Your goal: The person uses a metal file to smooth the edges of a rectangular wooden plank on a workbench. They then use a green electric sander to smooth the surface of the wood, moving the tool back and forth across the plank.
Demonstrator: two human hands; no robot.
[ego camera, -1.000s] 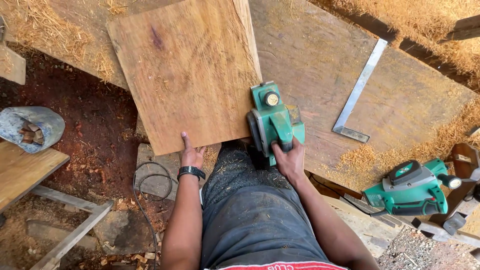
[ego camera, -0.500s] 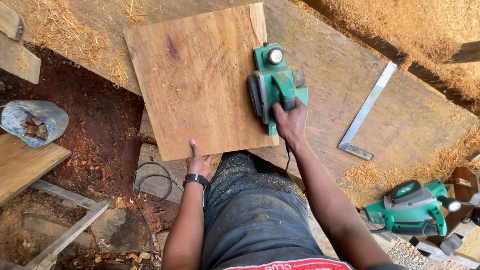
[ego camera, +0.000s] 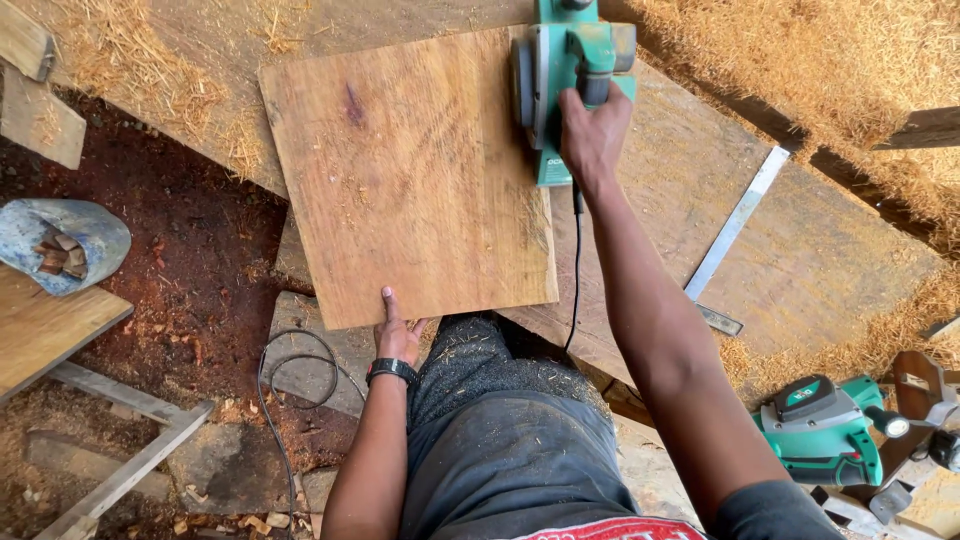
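Two hands: right [ego camera: 592, 135] grips green planer [ego camera: 565, 75]; left [ego camera: 398, 335] open, steadying one board [ego camera: 410, 180].

1. The right hand [ego camera: 592, 135] grips the handle of a green electric planer [ego camera: 565, 85], which sits on the far right edge of a square wooden board [ego camera: 410, 180].
2. The left hand [ego camera: 397, 335], a black wristband at its wrist, presses fingers against the board's near edge.
3. The board lies on a wide plank tabletop [ego camera: 800, 250] strewn with shavings.
4. A metal square [ego camera: 735, 235] lies on the tabletop, right of the arm.
5. A second green power tool [ego camera: 820, 430] rests at lower right.
6. The planer's black cord [ego camera: 577, 270] hangs down toward the person's lap.
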